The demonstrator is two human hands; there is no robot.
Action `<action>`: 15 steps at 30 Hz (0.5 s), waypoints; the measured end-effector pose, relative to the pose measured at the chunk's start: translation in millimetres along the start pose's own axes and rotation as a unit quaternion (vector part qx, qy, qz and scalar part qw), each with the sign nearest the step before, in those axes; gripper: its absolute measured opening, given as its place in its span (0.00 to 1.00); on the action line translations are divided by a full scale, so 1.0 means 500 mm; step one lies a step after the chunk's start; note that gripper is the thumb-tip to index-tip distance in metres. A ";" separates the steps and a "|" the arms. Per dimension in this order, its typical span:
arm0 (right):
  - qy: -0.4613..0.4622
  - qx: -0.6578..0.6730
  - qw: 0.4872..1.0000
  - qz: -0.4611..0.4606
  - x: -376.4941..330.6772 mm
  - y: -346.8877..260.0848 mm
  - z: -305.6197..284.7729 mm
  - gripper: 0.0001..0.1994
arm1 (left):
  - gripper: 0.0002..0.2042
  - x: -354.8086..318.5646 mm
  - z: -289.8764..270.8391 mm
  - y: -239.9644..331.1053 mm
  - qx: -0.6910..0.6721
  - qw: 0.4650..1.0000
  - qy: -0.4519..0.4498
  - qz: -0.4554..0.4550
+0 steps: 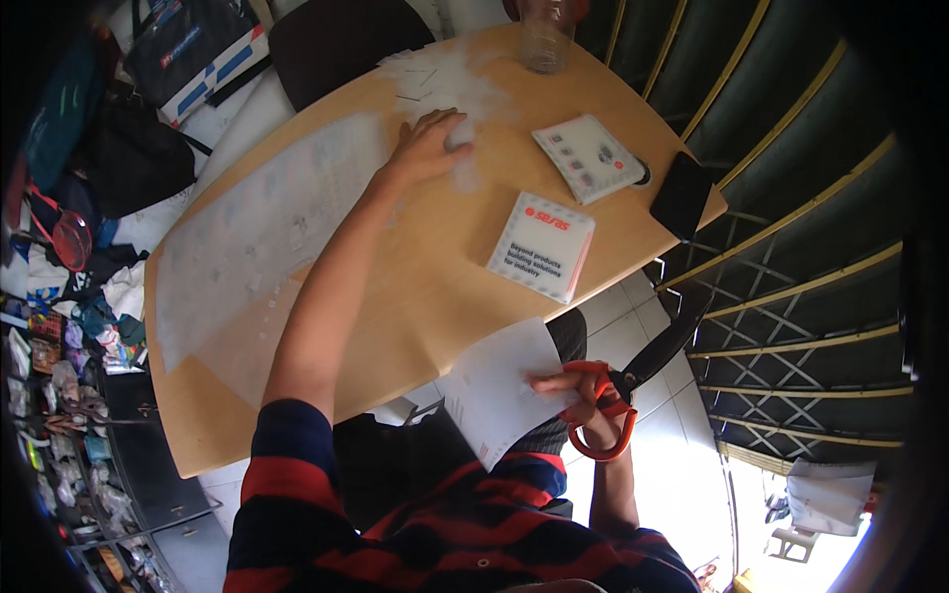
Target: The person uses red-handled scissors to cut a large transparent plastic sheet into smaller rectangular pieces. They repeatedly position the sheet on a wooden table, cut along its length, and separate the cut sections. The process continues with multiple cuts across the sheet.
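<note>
My left hand (427,146) stretches far across the wooden table (425,287), fingers spread, lying flat on small white paper pieces (457,99). My right hand (583,395) stays close to my body past the table's near edge. It grips orange-handled scissors (633,381) with dark blades pointing away to the right, and its fingers also pinch a white sheet of paper (499,385).
Large translucent sheets (257,237) cover the table's left half. Two square white pads (542,245) (590,156), a black phone (682,194) and a clear plastic cup (546,40) lie toward the right and far edge. Bags and clutter sit at the left, a metal railing at the right.
</note>
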State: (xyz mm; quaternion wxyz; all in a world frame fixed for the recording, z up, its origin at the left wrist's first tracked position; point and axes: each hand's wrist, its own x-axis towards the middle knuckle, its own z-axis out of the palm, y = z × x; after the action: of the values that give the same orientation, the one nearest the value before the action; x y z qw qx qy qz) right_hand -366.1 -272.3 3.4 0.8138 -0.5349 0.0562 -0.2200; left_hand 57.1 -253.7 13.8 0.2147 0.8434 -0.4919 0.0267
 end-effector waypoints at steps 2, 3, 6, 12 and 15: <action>0.004 -0.025 1.000 0.011 -0.010 0.006 -0.013 0.08 | 0.37 -0.001 -0.001 0.017 -0.007 0.999 -0.031 -0.032; 0.007 -0.026 1.000 0.014 -0.015 0.004 -0.012 0.08 | 0.39 0.000 -0.009 0.025 -0.021 0.998 -0.035 -0.041; 0.012 -0.009 1.000 0.013 -0.012 0.001 0.010 0.11 | 0.41 -0.013 -0.046 0.028 -0.043 0.998 -0.004 -0.039; -0.044 -0.016 0.999 0.025 0.008 -0.009 0.071 0.16 | 0.37 -0.134 -0.133 0.041 -0.078 0.993 0.084 0.011; -0.081 0.007 0.996 0.030 0.012 -0.015 0.100 0.14 | 0.29 -0.265 -0.206 0.122 -0.284 0.957 -0.018 -0.055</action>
State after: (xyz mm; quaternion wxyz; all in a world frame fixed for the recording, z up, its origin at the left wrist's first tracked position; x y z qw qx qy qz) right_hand -346.7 -234.9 31.8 0.8257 -0.5432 0.0049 -0.1518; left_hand -45.2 -131.2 93.8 0.4379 0.7734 -0.4361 -0.1413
